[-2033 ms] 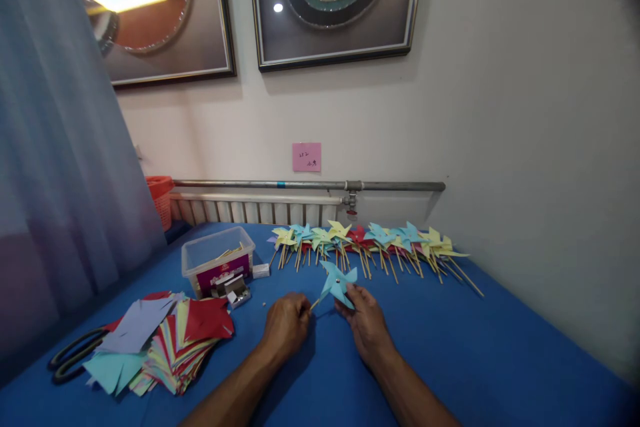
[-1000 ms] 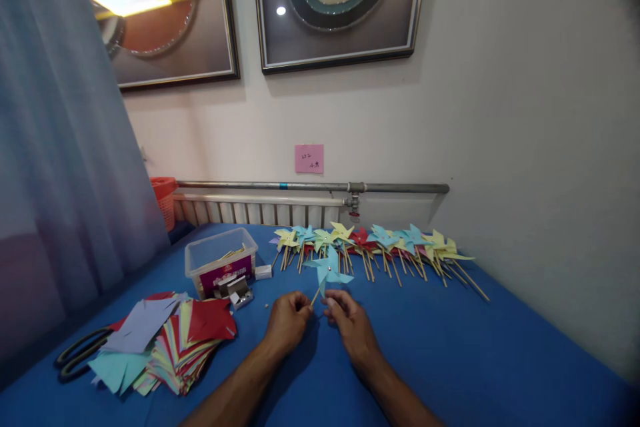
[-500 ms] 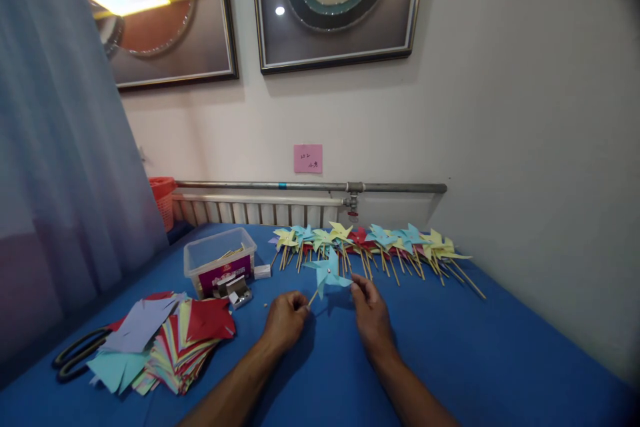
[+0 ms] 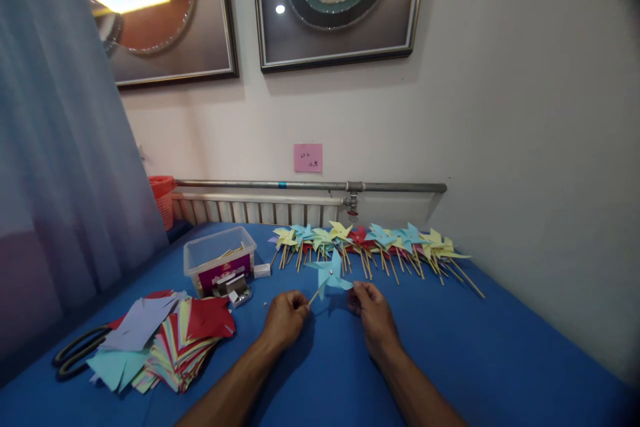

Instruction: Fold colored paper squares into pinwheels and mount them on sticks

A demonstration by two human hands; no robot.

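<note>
- Fingertips of left hand (image 4: pixel 285 317) pinched shut on the lower end of a thin wooden stick; the stick runs up toward 1 o'clock to a light-blue paper pinwheel (image 4: pixel 329 274), held just above the blue tablecloth (image 4: pixel 480 340).
- Right hand (image 4: pixel 373 313) at 3 o'clock of the pinwheel, fingers loosely curled, tips at the edge of one blade; whether they grip the paper or only touch it, cannot tell.
- Pinwheel looks assembled: four blades folded in, small pin head at the hub, stick attached.
- Row of finished pinwheels (image 4: pixel 370 243) at 12 o'clock, lying along the far edge of the table below the radiator, sticks pointing toward the person. Judged: a good batch is done.
- Clear plastic box (image 4: pixel 219 261) at 10 o'clock, some sticks inside; small pin box just beside it.
- Stack of cut paper squares (image 4: pixel 170 337) at 9 o'clock, still thick, so plenty looks left to make. Scissors (image 4: pixel 75 353) lie past the stack's left edge.
</note>
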